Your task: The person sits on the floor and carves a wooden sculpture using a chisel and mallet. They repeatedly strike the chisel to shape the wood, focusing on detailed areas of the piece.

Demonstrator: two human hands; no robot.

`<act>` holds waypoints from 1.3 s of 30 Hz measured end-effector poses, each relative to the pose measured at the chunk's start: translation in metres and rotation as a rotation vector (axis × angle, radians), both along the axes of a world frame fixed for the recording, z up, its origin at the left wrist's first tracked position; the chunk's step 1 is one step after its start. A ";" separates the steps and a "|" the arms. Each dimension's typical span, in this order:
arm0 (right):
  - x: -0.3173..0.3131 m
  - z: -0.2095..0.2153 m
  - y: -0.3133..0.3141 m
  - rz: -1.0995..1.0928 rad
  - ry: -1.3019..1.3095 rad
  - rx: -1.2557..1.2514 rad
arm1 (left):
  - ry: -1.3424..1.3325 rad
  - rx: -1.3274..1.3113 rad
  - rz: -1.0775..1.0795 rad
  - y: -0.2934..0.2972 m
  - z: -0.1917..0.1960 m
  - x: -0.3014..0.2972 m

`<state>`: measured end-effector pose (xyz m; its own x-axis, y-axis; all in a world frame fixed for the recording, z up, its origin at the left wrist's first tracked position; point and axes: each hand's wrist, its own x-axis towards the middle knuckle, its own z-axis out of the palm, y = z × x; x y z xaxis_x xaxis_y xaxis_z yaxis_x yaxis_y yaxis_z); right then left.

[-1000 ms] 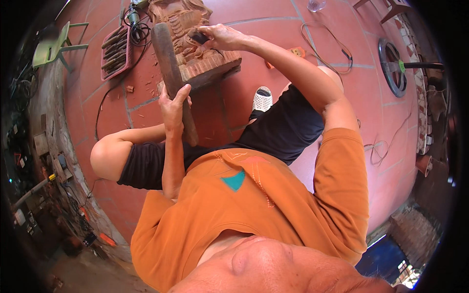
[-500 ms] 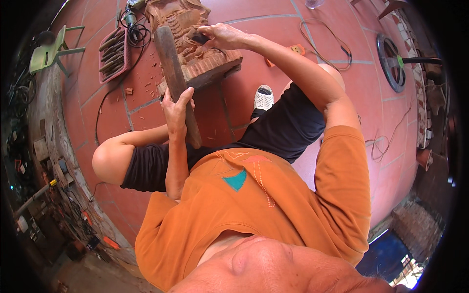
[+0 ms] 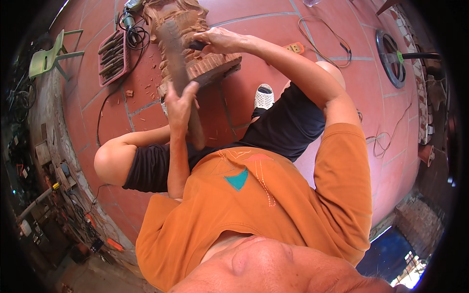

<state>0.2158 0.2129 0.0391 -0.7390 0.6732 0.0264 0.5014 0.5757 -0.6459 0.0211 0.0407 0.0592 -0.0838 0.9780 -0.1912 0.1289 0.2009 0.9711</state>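
My left hand (image 3: 180,105) is wrapped round a long wooden mallet (image 3: 177,63), a thick plain bar smeared by motion at its upper end. Past it lies a carved reddish-brown wood sculpture (image 3: 195,14) with deep relief and a flat block base. Over the carving's right side, my right hand (image 3: 220,40) is closed on a chisel (image 3: 197,45); only a short dark part of it shows, and its cutting end cannot be made out. The mallet's upper part overlaps the left side of the carving in the picture, close to the chisel.
Left of the carving, a pink tray (image 3: 102,80) holds several wood-handled tools, with a corded power tool (image 3: 128,22) beyond it. A green chair (image 3: 44,61) stands far left. Wood chips litter the red tiles. An orange power strip (image 3: 294,48), a looped cable (image 3: 337,36) and a black wheel (image 3: 391,58) lie right.
The mallet's upper end has swung slightly right and is now blurred. My right hand has shifted a little left with the chisel over the carving.
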 end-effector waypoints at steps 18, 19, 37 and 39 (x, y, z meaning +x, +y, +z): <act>0.012 -0.014 0.009 -0.115 0.061 0.008 | -0.304 -0.105 0.012 -0.008 0.009 0.004; 0.022 -0.018 0.014 -0.211 0.110 -0.031 | -0.291 -0.055 0.036 -0.005 0.010 0.004; 0.019 -0.012 -0.011 -0.157 0.049 0.011 | -0.207 0.115 0.047 -0.012 0.015 0.006; 0.015 -0.003 -0.019 -0.150 0.015 -0.069 | -0.246 0.187 0.090 -0.013 0.015 0.008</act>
